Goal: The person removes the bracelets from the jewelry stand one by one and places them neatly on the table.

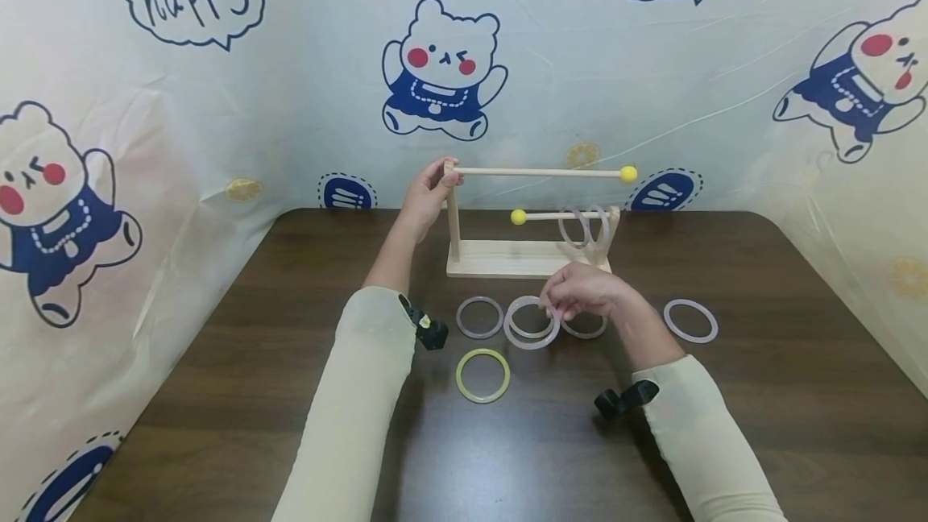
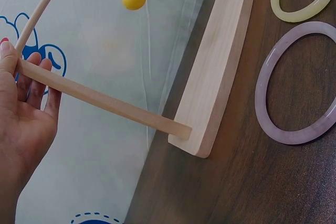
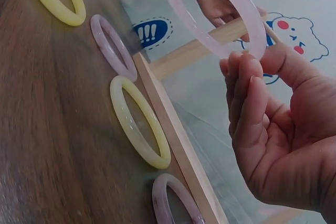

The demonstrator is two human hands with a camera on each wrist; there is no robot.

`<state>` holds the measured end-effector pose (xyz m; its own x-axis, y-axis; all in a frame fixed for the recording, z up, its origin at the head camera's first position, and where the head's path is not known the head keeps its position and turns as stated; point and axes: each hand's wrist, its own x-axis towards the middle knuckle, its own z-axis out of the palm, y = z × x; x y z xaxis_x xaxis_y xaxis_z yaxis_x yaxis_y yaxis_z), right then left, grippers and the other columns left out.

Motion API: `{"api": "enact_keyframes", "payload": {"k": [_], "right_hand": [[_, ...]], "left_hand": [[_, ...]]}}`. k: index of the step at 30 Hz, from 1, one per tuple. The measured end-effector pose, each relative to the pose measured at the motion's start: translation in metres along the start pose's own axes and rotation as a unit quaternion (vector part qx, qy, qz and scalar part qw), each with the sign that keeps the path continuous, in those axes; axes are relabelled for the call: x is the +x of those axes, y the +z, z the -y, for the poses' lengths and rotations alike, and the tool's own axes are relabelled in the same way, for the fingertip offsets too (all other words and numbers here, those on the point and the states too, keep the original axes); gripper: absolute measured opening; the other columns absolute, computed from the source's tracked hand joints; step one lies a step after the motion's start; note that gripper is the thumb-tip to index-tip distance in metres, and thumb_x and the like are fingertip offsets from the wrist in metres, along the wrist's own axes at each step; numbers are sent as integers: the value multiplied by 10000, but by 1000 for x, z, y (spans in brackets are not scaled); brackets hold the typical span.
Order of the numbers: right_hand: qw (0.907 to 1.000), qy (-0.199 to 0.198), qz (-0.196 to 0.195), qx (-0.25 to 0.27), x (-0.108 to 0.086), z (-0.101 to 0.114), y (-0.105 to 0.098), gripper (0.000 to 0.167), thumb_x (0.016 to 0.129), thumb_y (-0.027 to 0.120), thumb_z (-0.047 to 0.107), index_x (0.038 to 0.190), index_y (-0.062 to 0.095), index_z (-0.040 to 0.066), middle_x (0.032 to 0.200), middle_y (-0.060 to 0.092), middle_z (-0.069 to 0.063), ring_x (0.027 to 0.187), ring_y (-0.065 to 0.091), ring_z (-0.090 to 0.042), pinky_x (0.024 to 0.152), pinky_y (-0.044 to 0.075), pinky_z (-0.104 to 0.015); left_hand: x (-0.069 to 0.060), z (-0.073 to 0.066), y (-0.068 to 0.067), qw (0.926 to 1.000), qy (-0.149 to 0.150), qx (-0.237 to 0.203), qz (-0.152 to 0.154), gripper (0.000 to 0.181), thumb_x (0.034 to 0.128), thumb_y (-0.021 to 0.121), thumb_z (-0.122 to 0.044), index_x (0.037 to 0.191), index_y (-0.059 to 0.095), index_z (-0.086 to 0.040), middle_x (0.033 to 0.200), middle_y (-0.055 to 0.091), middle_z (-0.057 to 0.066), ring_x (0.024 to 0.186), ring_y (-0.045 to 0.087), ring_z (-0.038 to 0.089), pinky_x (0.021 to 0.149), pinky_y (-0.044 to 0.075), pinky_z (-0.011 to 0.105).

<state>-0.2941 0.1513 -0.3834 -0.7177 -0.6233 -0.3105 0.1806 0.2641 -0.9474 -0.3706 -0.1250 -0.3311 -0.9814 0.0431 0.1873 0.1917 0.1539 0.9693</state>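
Observation:
My left hand (image 1: 424, 198) holds the upper end of the left post of a wooden bangle rack (image 1: 522, 260), where the long upper rod meets it. In the left wrist view the thumb lies on one side of the post (image 2: 105, 95) and the fingers behind it. My right hand (image 1: 587, 292) pinches a pale pink bangle (image 3: 256, 32) between thumb and fingertips, raised above the table in front of the rack. Below it lies a yellow bangle (image 3: 139, 129), partly covered in the head view. A couple of bangles hang on the lower rod (image 1: 540, 217), near the right post.
More bangles lie on the dark wooden table (image 1: 290, 393): a lilac one (image 1: 479, 336), a yellow one (image 1: 482, 400) nearer me, one partly behind my right hand (image 1: 584, 337) and a pale one (image 1: 691, 340) at the right. Yellow balls (image 1: 628, 174) cap the rods. A printed cloth hangs behind.

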Motion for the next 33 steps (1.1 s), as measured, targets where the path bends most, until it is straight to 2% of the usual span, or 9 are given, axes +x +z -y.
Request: {"api": "enact_keyframes", "payload": {"k": [7, 13, 19, 26, 33], "right_hand": [[9964, 300, 389, -689, 0, -2, -1, 251, 781, 526, -42, 932, 573, -238, 614, 609, -70, 500, 551, -73, 472, 476, -185], [9888, 446, 782, -1193, 1, -4, -1, 212, 768, 518, -36, 875, 605, -197, 609, 611, -72, 488, 551, -75, 476, 480, -191], [9828, 536, 864, -1540, 1, -6, 0, 171, 760, 560, -27, 843, 635, -156, 611, 624, -90, 479, 568, -88, 474, 491, -204], [9772, 650, 1030, -1738, 1, -10, 6, 163, 742, 508, -53, 788, 651, -116, 613, 632, -94, 484, 573, -79, 454, 476, -195], [9688, 722, 1102, -2101, 2, -14, 10, 144, 733, 528, -46, 770, 664, -77, 612, 637, -90, 496, 591, -92, 456, 482, -197]], "left_hand": [[0, -2, 0, 10000, 37, 79, -32, 433, 899, 522, -352, 1288, 511, -162, 1184, 580, 68, 1106, 540, 160, 1000, 365, 336], [1, -2, 0, 10000, 2, 89, -13, 434, 894, 524, -364, 1283, 516, -171, 1184, 582, 62, 1107, 538, 157, 1001, 363, 344], [1, -2, 1, 9999, 33, 106, 3, 432, 898, 525, -359, 1286, 512, -170, 1189, 580, 74, 1104, 537, 157, 1001, 363, 354], [1, -1, 0, 10000, 45, 48, -22, 442, 892, 527, -362, 1289, 511, -170, 1199, 575, 59, 1111, 541, 158, 992, 371, 339], [0, 0, -1, 10000, -16, 72, 3, 457, 883, 525, -379, 1291, 513, -175, 1208, 575, 56, 1118, 537, 158, 997, 364, 351]]}}
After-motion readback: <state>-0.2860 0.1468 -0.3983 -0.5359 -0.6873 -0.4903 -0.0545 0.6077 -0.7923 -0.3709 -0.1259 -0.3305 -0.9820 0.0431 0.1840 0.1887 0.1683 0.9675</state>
